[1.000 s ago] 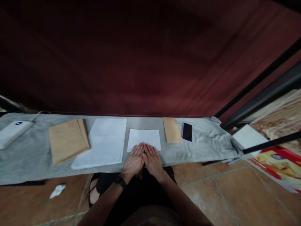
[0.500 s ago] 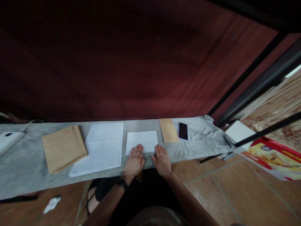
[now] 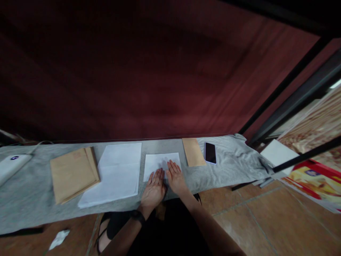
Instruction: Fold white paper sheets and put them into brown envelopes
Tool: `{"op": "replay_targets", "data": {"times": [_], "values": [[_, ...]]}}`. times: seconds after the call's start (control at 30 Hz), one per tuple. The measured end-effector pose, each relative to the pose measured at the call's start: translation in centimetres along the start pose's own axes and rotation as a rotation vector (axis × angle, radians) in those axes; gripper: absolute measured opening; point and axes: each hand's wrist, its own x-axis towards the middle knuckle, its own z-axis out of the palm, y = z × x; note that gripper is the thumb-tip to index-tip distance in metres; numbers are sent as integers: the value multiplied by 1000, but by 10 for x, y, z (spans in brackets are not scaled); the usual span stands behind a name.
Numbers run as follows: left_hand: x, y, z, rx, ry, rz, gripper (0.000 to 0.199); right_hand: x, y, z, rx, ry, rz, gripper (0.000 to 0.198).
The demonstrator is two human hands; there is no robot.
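Observation:
A folded white sheet of paper lies on the grey cloth in front of me. My left hand rests on its near left part, fingers stretched out and palm down. My right hand lies flat over the near right part of the sheet, its fingers straight. Neither hand grips anything. To the right of the sheet is a brown paper envelope. On the left lies a stack of larger white sheets, partly under several brown envelopes.
A phone lies right of the single envelope. At the far left is a white device with a cable. The grey cloth covers a narrow table against a dark red curtain. A black metal frame and a printed box stand right.
My right hand has moved left and forward, from the sheet's near right corner onto the sheet. My left hand stays at about the same place. The view has shifted slightly.

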Motion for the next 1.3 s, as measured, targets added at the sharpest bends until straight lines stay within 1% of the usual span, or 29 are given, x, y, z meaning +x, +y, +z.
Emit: {"op": "replay_targets", "data": {"times": [0.13, 0.23, 0.33, 0.5, 0.6, 0.67, 0.77, 0.9, 0.97, 1.03, 1.13, 1.3], "values": [[0, -1, -1, -2, -2, -4, 56, 46, -14, 20, -9, -101, -10, 46], [0, -2, 2, 6, 18, -9, 58, 61, -9, 29, -59, -127, 13, 45], [0, -3, 3, 10, 26, -1, 60, 58, 7, 31, -93, -84, 44, 47], [-1, -5, 4, 15, 11, 12, 60, 43, 30, 27, -153, -5, 118, 52], [-3, -7, 5, -7, -2, 10, 58, 38, 37, 25, -172, 14, 145, 53], [-1, -8, 7, -27, -17, -16, 55, 37, 38, 24, -176, 13, 144, 53], [12, -8, 10, -47, -37, -83, 55, 36, 37, 25, -181, 22, 142, 53], [50, -9, 14, -62, -59, -148, 58, 35, 37, 27, -166, 65, 127, 52], [70, -13, 18, -53, -90, -190, 59, 36, 37, 26, -165, 76, 123, 51], [83, -20, 22, -39, -122, -232, 61, 36, 37, 25, -179, 66, 132, 51], [89, -32, 30, -16, -122, -259, 62, 37, 36, 23, -202, 26, 140, 52], [78, -46, 36, 11, -52, -333, 66, 37, 35, 22, -205, 16, 152, 53]]}}
